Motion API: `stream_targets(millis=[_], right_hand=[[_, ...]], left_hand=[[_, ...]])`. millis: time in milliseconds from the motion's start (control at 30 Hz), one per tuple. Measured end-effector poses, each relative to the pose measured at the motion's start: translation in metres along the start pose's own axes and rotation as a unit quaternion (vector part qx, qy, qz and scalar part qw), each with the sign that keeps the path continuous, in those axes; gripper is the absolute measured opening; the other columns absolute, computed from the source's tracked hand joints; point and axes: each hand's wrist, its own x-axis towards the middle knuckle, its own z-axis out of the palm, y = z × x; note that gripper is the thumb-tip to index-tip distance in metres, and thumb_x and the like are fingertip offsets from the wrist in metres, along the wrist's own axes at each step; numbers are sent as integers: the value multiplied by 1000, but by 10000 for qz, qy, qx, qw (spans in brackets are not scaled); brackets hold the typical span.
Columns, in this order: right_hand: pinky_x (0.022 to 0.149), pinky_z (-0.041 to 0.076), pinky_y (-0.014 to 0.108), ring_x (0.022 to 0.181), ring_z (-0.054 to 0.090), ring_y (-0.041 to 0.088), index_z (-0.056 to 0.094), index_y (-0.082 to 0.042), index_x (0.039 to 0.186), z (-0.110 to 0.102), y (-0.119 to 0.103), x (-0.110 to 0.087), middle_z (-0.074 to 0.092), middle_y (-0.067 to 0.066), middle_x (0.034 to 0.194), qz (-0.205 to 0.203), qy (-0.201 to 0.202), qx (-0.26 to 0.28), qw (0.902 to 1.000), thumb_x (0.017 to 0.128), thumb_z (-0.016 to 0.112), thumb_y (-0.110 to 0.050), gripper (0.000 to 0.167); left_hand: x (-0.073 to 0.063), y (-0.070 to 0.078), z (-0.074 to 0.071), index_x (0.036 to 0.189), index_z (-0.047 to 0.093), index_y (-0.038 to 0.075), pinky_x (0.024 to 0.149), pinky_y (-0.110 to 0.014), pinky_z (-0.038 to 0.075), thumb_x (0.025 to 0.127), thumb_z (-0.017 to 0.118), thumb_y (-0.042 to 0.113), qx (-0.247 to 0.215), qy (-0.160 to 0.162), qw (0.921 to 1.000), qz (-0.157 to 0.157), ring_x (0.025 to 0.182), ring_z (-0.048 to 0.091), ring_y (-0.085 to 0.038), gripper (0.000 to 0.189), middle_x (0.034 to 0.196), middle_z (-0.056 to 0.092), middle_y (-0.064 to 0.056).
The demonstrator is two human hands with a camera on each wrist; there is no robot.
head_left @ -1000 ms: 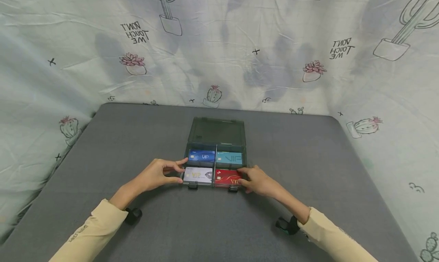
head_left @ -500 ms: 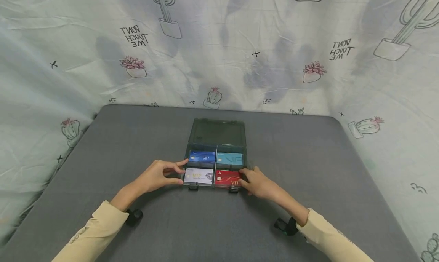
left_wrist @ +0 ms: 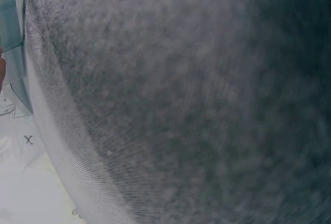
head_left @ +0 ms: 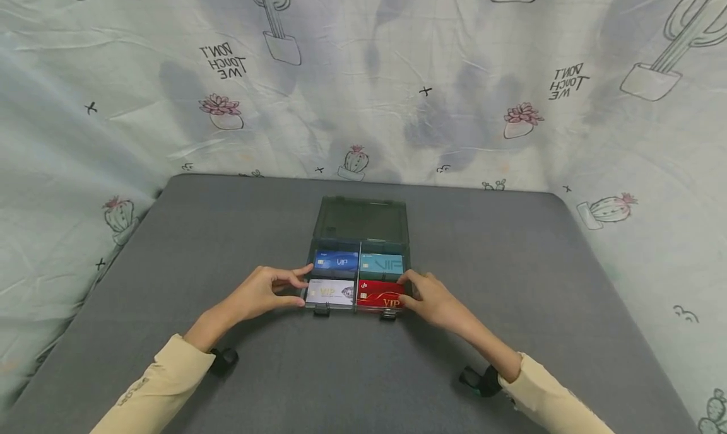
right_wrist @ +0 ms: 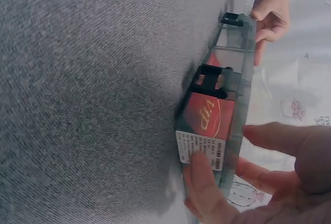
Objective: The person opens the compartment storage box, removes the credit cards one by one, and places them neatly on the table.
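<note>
head view: a translucent, dark green plastic box point(head_left: 335, 275) lies on grey woven cloth point(head_left: 318, 371), its lid point(head_left: 363, 221) folded back. the left hand point(head_left: 267, 289) arches, spread thumb and fingers gripping the box's left side; the right hand point(head_left: 430, 298), fingers bent and parted, grips its right end. four rectangular compartments hold flat blue point(head_left: 336, 262), teal point(head_left: 382, 263), white point(head_left: 329, 293) and red cards point(head_left: 379, 292).

left wrist view: mostly blurred cloth; this hand's grip can't be told here.

right wrist view: bent fingers straddle the box's end, touching a white printed label point(right_wrist: 196, 146) below black latches point(right_wrist: 209, 80).
</note>
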Motion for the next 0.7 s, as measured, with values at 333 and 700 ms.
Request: stream_targets(millis=[333,700], right_hand=[[82,49,48,107,48,33,68,-10,99,8,6,-7,54,14,114,-1048,1151,-187,9876,87,71,-4,14],[57,50,22,66,63,16,59,-6,100,3,12,5,70,5,83,-1708,1043,417,9789,90,65,0,13]], left_hand=[[0,2,0,99,71,5,95,-38,49,77,79,14,-105,-59,9998,-172,109,64,-19,26,140,48,-14],[0,4,-2,99,71,5,94,-38,50,76,80,15,-222,-32,9997,-134,107,65,-18,26,140,48,-14]])
